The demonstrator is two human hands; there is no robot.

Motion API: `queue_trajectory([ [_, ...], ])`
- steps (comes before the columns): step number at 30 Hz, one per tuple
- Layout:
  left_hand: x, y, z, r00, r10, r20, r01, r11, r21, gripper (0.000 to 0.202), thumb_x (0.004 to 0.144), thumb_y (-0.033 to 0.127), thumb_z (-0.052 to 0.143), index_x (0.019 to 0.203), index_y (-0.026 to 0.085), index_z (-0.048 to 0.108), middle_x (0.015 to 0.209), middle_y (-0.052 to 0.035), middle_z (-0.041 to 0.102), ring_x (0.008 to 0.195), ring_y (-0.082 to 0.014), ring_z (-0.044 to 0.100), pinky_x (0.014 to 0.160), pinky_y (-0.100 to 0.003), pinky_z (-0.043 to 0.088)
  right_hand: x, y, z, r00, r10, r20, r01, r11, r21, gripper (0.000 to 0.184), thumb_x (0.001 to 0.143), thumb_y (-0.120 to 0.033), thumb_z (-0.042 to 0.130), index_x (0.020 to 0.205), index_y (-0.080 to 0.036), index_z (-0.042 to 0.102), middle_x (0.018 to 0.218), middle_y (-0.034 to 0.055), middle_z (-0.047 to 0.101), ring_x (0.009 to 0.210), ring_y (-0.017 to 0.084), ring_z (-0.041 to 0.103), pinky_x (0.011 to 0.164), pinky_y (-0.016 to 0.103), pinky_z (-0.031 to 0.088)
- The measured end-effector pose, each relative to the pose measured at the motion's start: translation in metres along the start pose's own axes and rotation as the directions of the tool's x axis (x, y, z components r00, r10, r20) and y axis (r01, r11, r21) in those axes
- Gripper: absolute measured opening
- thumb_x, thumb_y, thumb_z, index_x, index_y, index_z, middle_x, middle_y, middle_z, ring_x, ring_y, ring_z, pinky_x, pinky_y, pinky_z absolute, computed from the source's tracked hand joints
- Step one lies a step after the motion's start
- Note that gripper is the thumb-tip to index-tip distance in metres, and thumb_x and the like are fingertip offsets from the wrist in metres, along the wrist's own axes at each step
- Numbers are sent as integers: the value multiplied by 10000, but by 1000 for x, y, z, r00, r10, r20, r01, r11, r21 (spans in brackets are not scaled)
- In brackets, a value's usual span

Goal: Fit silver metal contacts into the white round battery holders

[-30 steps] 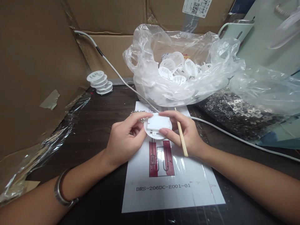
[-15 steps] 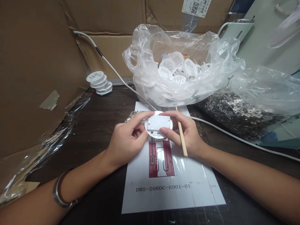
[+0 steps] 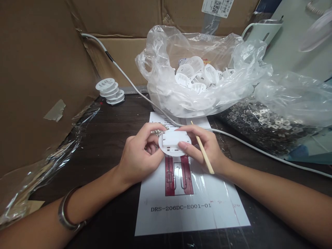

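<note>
Between my two hands is a round white plastic part [image 3: 172, 140] with a raised rectangular block and small slots. My left hand [image 3: 141, 148] pinches its left edge between thumb and index finger. My right hand [image 3: 204, 145] grips the right side, its thumb pressed on the face near the block. A thin wooden stick [image 3: 203, 150] rests across my right hand, slanting between the fingers. Small metal pieces [image 3: 157, 131] lie just behind my left fingers, partly hidden. Under the hands is a printed sheet [image 3: 192, 218] with a red and grey diagram.
A clear plastic bag [image 3: 197, 103] of white round parts stands behind the hands. To its right lies a bag of flat metal pieces [image 3: 272, 117]. A stack of white discs [image 3: 110, 90] is at the left. A white cable [image 3: 249, 141] crosses the table; cardboard [image 3: 38, 69] walls the left.
The round part has dropped slightly and tilted toward me, showing more of its slots. The stick has swung a little to the right at its lower end.
</note>
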State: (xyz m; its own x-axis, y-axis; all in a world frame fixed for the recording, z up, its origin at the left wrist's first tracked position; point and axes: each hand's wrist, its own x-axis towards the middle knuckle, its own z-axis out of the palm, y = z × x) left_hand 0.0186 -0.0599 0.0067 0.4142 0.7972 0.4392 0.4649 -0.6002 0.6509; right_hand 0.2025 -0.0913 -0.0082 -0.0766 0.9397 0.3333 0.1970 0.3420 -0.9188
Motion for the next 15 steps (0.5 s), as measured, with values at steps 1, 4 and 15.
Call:
queue_trajectory([
  [1, 0, 0, 0, 1000, -5, 1, 5, 1000, -2, 263, 722, 131, 614, 966, 197, 541, 535, 70, 596, 447, -74, 462, 460, -172, 404, 0, 0, 0, 1000, 8, 0, -8, 1000, 1, 319, 769, -362, 676, 978, -124, 633, 714, 18, 616, 567, 102, 527, 498, 226, 432],
  [4, -1, 1, 0, 1000, -21, 3, 21, 1000, -3, 271, 718, 139, 622, 968, 198, 537, 533, 75, 589, 446, -73, 456, 466, -174, 405, 0, -1, -1, 1000, 13, -4, -13, 1000, 1, 336, 765, -378, 674, 974, -118, 636, 729, 34, 623, 587, 114, 542, 498, 232, 433],
  [15, 2, 1, 1, 997, -68, 20, 69, 996, -57, 174, 793, 230, 618, 962, 189, 636, 582, 50, 594, 455, -80, 511, 475, -194, 434, 0, 6, -3, 993, 33, 111, -44, 994, 97, 419, 944, -456, 434, 757, -147, 647, 595, 10, 590, 498, 86, 508, 483, 232, 391],
])
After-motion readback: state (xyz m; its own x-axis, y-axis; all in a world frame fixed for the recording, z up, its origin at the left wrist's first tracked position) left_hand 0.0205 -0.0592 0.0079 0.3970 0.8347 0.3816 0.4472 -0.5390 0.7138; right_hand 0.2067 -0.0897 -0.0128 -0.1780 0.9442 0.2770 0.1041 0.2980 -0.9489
